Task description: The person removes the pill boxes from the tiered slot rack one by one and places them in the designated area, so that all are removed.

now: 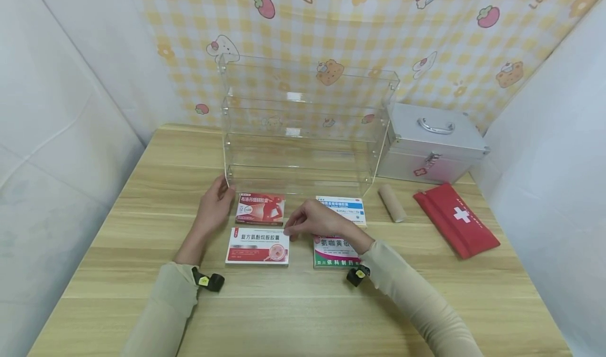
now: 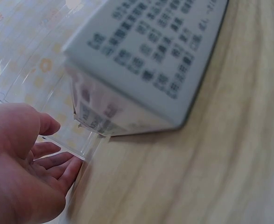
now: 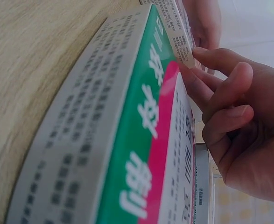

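A white and red medicine box point(image 1: 258, 246) lies at the front left, printed face up. My right hand point(image 1: 314, 220) pinches its right end between thumb and finger, other fingers curled in the right wrist view. My left hand point(image 1: 214, 207) is beside the lower left corner of a clear acrylic rack point(image 1: 303, 162); in the left wrist view its fingers point(image 2: 57, 170) are at the rack's edge, nothing gripped. Behind the pinched box lies a red medicine box point(image 1: 260, 208). Under my right wrist, partly hidden, lie a green and white box point(image 1: 333, 259) and a white and blue box point(image 1: 352, 210).
To the rack's right stands a silver case point(image 1: 431, 141) with a handle. A cardboard tube point(image 1: 392, 203) and a red pouch with a white cross point(image 1: 456, 217) lie in front of it. A yellow checked cloth point(image 1: 293, 20) hangs behind the wooden table point(image 1: 284, 315).
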Action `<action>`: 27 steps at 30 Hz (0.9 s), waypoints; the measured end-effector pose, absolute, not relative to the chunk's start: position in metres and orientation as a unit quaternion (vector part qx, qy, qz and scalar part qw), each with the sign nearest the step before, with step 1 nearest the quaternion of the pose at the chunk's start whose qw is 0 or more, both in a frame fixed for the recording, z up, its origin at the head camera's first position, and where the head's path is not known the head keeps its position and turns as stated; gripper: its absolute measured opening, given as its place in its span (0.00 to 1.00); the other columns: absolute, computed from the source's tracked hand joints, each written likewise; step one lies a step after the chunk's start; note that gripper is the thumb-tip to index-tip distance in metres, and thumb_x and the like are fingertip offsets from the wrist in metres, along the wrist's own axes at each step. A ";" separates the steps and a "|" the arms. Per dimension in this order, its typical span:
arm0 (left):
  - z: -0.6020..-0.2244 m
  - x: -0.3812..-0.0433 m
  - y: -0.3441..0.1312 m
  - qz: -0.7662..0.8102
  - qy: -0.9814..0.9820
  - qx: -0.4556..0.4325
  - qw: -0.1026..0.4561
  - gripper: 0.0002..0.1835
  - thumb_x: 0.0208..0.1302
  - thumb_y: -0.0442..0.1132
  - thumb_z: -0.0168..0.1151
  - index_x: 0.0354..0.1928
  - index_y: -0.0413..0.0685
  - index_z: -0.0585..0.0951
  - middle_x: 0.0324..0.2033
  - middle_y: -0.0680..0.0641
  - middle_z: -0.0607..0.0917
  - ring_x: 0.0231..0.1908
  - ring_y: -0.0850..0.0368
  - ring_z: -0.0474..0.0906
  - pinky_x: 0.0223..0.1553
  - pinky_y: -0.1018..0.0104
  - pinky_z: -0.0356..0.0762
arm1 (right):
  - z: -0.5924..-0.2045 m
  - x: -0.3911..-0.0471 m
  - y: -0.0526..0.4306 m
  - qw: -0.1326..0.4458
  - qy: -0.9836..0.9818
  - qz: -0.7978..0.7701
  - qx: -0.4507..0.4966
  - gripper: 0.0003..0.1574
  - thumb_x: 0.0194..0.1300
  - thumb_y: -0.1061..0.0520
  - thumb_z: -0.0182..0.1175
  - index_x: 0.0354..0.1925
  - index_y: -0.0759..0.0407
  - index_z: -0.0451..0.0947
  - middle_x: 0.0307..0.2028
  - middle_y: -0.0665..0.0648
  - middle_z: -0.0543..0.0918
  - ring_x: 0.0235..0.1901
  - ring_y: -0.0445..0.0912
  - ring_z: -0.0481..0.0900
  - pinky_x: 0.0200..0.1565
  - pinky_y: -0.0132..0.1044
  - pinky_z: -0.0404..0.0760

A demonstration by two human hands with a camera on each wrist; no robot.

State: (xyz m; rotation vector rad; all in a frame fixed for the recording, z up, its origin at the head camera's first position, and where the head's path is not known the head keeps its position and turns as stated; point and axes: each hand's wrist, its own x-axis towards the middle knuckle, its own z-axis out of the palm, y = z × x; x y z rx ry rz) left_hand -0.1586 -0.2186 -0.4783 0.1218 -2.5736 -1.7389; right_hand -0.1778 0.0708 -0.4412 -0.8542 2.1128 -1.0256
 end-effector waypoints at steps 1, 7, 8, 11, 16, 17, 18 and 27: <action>-0.478 -0.159 -0.219 -0.560 -0.827 0.039 0.016 0.30 0.76 0.45 0.48 0.75 0.46 0.58 0.68 0.35 0.66 0.66 0.38 0.65 0.66 0.45 0.65 | -0.441 -0.178 0.071 0.316 0.802 -0.389 -0.324 0.07 0.64 0.53 0.67 0.40 0.51 0.88 0.30 0.49 0.88 0.11 0.42 0.69 0.11 0.29 0.66; -0.479 -0.159 -0.218 -0.561 -0.827 0.039 0.017 0.29 0.76 0.44 0.49 0.74 0.45 0.58 0.68 0.35 0.66 0.66 0.38 0.65 0.66 0.46 0.65 | -0.441 -0.177 0.070 0.316 0.802 -0.390 -0.323 0.07 0.64 0.54 0.67 0.40 0.52 0.88 0.29 0.49 0.88 0.10 0.43 0.69 0.11 0.29 0.68; -0.478 -0.159 -0.218 -0.560 -0.827 0.039 0.016 0.29 0.76 0.44 0.49 0.74 0.45 0.58 0.68 0.35 0.66 0.66 0.39 0.65 0.66 0.46 0.65 | -0.441 -0.177 0.070 0.316 0.803 -0.390 -0.323 0.07 0.64 0.54 0.67 0.40 0.52 0.88 0.29 0.49 0.88 0.10 0.43 0.69 0.11 0.29 0.69; -0.478 -0.159 -0.218 -0.559 -0.828 0.039 0.016 0.29 0.76 0.44 0.49 0.74 0.45 0.58 0.68 0.35 0.66 0.66 0.39 0.65 0.66 0.46 0.65 | -0.441 -0.177 0.071 0.317 0.803 -0.390 -0.319 0.07 0.64 0.54 0.67 0.40 0.52 0.88 0.29 0.50 0.88 0.09 0.43 0.70 0.11 0.30 0.69; -0.478 -0.160 -0.217 -0.559 -0.828 0.039 0.014 0.29 0.76 0.44 0.49 0.74 0.46 0.58 0.68 0.35 0.66 0.66 0.39 0.65 0.66 0.46 0.65 | -0.440 -0.175 0.072 0.322 0.803 -0.394 -0.311 0.07 0.64 0.54 0.67 0.41 0.53 0.87 0.30 0.50 0.88 0.09 0.45 0.70 0.10 0.31 0.71; -0.478 -0.160 -0.216 -0.559 -0.828 0.038 0.014 0.29 0.76 0.44 0.48 0.74 0.45 0.58 0.68 0.35 0.66 0.66 0.39 0.65 0.66 0.46 0.65 | -0.440 -0.174 0.073 0.322 0.803 -0.395 -0.309 0.08 0.65 0.53 0.67 0.41 0.53 0.87 0.30 0.50 0.88 0.09 0.46 0.70 0.10 0.32 0.71; -0.479 -0.160 -0.216 -0.558 -0.829 0.038 0.013 0.29 0.76 0.44 0.48 0.75 0.45 0.58 0.68 0.35 0.66 0.66 0.39 0.65 0.66 0.47 0.65 | -0.440 -0.174 0.074 0.322 0.803 -0.396 -0.308 0.08 0.65 0.53 0.66 0.41 0.52 0.87 0.31 0.51 0.88 0.09 0.47 0.71 0.10 0.32 0.72; -0.479 -0.161 -0.218 -0.555 -0.831 0.038 0.008 0.30 0.76 0.47 0.48 0.75 0.46 0.58 0.69 0.35 0.65 0.66 0.39 0.64 0.66 0.46 0.65 | -0.429 -0.175 0.092 0.268 0.822 -0.419 -0.278 0.13 0.69 0.50 0.62 0.46 0.55 0.85 0.32 0.54 0.88 0.15 0.47 0.76 0.16 0.34 0.77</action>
